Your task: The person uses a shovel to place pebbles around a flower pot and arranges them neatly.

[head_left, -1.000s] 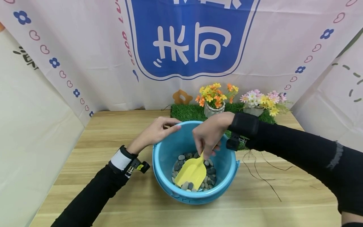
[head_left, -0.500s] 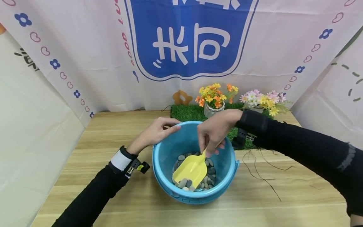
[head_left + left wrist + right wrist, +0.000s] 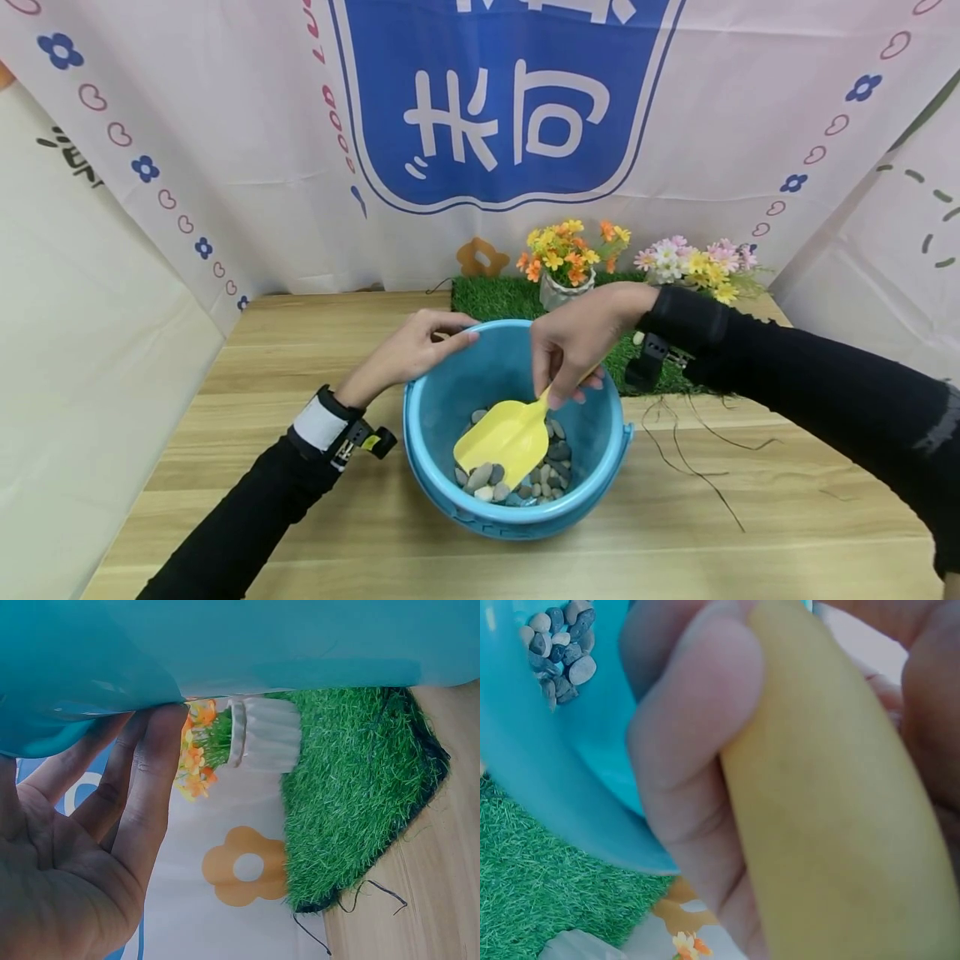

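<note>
The yellow scoop (image 3: 506,435) is held firmly by its handle (image 3: 840,810) in the right hand (image 3: 581,335), the fingers being curled round it. Its blade is lowered inside the blue bucket (image 3: 491,367) and slanted down to the pebbles (image 3: 558,467) at the bottom. The bucket is stood upright on the wooden table (image 3: 337,542); its far left rim is gripped by the left hand (image 3: 408,348), with the thumb laid at the edge and the bent fingers pressed to the outside. As far as can be judged, the scooping is only partly done: the blade is set among the pebbles and a few are gathered along its front edge, but most of its surface is seen bare, and whether any are truly carried on it cannot be told. A load seems yet to be taken up, and many pebbles are left lying beside the blade. Behind the bucket, a mat of artificial grass (image 3: 487,292) is laid, with two pots of flowers (image 3: 567,292) placed there.
</note>
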Demonstrator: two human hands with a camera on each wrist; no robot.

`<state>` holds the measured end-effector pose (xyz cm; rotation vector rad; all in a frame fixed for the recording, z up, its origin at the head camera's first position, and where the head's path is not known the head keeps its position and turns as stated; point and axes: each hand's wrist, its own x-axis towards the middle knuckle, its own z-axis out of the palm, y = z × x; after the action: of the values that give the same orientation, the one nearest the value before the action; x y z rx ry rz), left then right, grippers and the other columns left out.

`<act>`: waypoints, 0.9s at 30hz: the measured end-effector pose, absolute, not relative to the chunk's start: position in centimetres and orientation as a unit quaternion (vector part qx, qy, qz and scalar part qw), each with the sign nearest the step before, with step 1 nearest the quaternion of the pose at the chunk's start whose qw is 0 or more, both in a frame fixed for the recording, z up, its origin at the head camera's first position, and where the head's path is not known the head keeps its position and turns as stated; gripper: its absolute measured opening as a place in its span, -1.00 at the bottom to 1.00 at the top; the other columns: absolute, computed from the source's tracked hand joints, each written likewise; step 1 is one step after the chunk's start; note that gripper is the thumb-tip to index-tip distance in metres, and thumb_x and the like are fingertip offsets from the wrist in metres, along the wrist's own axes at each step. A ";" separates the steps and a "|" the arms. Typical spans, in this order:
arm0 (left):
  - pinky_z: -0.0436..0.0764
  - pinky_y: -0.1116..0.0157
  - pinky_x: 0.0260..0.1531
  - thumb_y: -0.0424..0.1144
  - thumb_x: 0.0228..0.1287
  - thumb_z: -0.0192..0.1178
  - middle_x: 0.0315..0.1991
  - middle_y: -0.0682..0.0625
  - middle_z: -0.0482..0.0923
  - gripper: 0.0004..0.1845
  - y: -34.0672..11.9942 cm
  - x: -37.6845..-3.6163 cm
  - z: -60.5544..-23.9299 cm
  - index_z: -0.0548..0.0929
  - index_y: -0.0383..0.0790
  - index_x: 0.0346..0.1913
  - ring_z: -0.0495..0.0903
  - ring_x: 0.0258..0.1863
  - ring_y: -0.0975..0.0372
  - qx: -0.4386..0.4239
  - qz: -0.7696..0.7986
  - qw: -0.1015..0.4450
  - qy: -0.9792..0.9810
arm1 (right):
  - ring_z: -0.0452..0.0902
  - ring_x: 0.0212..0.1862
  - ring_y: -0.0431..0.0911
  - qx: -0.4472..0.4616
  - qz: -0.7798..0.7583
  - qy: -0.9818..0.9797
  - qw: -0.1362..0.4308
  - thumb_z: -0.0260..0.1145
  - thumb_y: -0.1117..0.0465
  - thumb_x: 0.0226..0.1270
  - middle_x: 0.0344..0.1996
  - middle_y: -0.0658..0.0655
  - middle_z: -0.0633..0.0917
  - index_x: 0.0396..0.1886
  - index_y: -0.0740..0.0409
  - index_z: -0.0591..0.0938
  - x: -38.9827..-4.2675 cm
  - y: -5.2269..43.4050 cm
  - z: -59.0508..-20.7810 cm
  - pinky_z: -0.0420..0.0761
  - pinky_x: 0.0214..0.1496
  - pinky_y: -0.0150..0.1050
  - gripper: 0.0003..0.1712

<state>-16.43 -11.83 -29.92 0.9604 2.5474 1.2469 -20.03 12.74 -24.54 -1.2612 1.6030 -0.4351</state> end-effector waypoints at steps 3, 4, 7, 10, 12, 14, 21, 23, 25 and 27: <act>0.61 0.27 -0.28 -0.32 0.38 0.07 -0.19 -0.15 0.61 -0.74 -11.8 -16.5 -30.0 0.62 -0.37 0.01 0.60 -0.25 0.14 0.322 0.417 0.072 0.847 | 0.47 -0.60 0.11 -0.519 -0.182 0.669 0.500 0.22 0.10 0.35 -0.54 0.23 0.64 -0.30 -0.04 0.74 -20.1 13.2 -24.3 0.54 -0.52 -0.16 -0.82; 0.61 0.27 -0.28 -0.32 0.38 0.07 -0.19 -0.15 0.61 -0.74 -11.8 -16.5 -30.0 0.62 -0.37 0.01 0.61 -0.26 0.15 0.323 0.416 0.072 0.847 | 0.47 -0.59 0.11 -0.515 -0.181 0.674 0.498 0.23 0.09 0.35 -0.53 0.21 0.64 -0.29 -0.05 0.74 -20.1 13.4 -24.3 0.55 -0.51 -0.16 -0.82; 0.61 0.27 -0.29 -0.32 0.38 0.07 -0.19 -0.16 0.61 -0.74 -11.8 -16.6 -30.0 0.62 -0.37 0.01 0.61 -0.26 0.14 0.323 0.417 0.071 0.846 | 0.50 -0.57 0.11 -0.505 -0.176 0.687 0.492 0.23 0.06 0.35 -0.52 0.16 0.66 -0.26 -0.09 0.75 -20.2 14.0 -24.2 0.56 -0.50 -0.14 -0.82; 0.61 0.27 -0.29 -0.32 0.38 0.07 -0.19 -0.17 0.61 -0.74 -11.8 -16.6 -30.0 0.62 -0.37 0.01 0.61 -0.26 0.14 0.322 0.418 0.071 0.846 | 0.51 -0.56 0.10 -0.501 -0.177 0.689 0.492 0.23 0.06 0.34 -0.51 0.14 0.67 -0.25 -0.10 0.75 -20.3 14.3 -24.2 0.56 -0.50 -0.14 -0.82; 0.61 0.27 -0.29 -0.32 0.38 0.07 -0.19 -0.17 0.61 -0.74 -11.8 -16.6 -30.0 0.61 -0.37 0.01 0.61 -0.27 0.14 0.322 0.419 0.072 0.846 | 0.51 -0.56 0.11 -0.503 -0.181 0.686 0.494 0.23 0.06 0.35 -0.51 0.14 0.67 -0.24 -0.10 0.75 -20.3 14.4 -24.3 0.56 -0.50 -0.16 -0.82; 0.61 0.27 -0.29 -0.33 0.38 0.07 -0.19 -0.17 0.61 -0.74 -11.8 -16.6 -30.0 0.62 -0.37 0.01 0.61 -0.27 0.14 0.321 0.419 0.072 0.846 | 0.50 -0.56 0.12 -0.506 -0.186 0.682 0.495 0.22 0.07 0.35 -0.51 0.15 0.67 -0.24 -0.09 0.75 -20.3 14.4 -24.3 0.56 -0.51 -0.17 -0.82; 0.61 0.27 -0.29 -0.32 0.38 0.07 -0.20 -0.17 0.61 -0.74 -11.8 -16.6 -30.0 0.62 -0.37 0.01 0.61 -0.26 0.12 0.326 0.417 0.070 0.845 | 0.48 -0.58 0.15 -0.511 -0.202 0.679 0.488 0.21 0.08 0.36 -0.53 0.14 0.66 -0.25 -0.05 0.74 -20.2 14.9 -24.2 0.55 -0.53 -0.13 -0.81; 0.61 0.27 -0.29 -0.32 0.38 0.07 -0.20 -0.17 0.61 -0.74 -11.8 -16.6 -30.0 0.62 -0.37 0.02 0.61 -0.26 0.11 0.326 0.417 0.070 0.845 | 0.47 -0.59 0.13 -0.509 -0.207 0.680 0.484 0.21 0.08 0.37 -0.53 0.14 0.66 -0.24 -0.04 0.74 -20.2 15.2 -24.2 0.55 -0.53 -0.12 -0.81; 0.61 0.27 -0.28 -0.32 0.38 0.07 -0.20 -0.18 0.61 -0.74 -11.8 -16.6 -30.0 0.61 -0.38 0.02 0.61 -0.26 0.10 0.325 0.418 0.070 0.845 | 0.46 -0.60 0.14 -0.505 -0.214 0.683 0.483 0.21 0.09 0.37 -0.53 0.14 0.66 -0.22 -0.04 0.74 -20.1 15.5 -24.1 0.55 -0.52 -0.11 -0.81; 0.61 0.26 -0.27 -0.32 0.38 0.07 -0.19 -0.19 0.61 -0.73 -11.8 -16.5 -30.0 0.61 -0.38 0.02 0.61 -0.25 0.08 0.323 0.418 0.070 0.846 | 0.46 -0.60 0.13 -0.502 -0.218 0.685 0.481 0.20 0.10 0.37 -0.52 0.14 0.66 -0.20 -0.05 0.74 -20.1 15.8 -23.9 0.56 -0.52 -0.13 -0.81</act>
<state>-16.55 -11.84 -29.98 0.9711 2.5458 1.2583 -20.11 15.84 -23.94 -1.2256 1.6698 -0.5328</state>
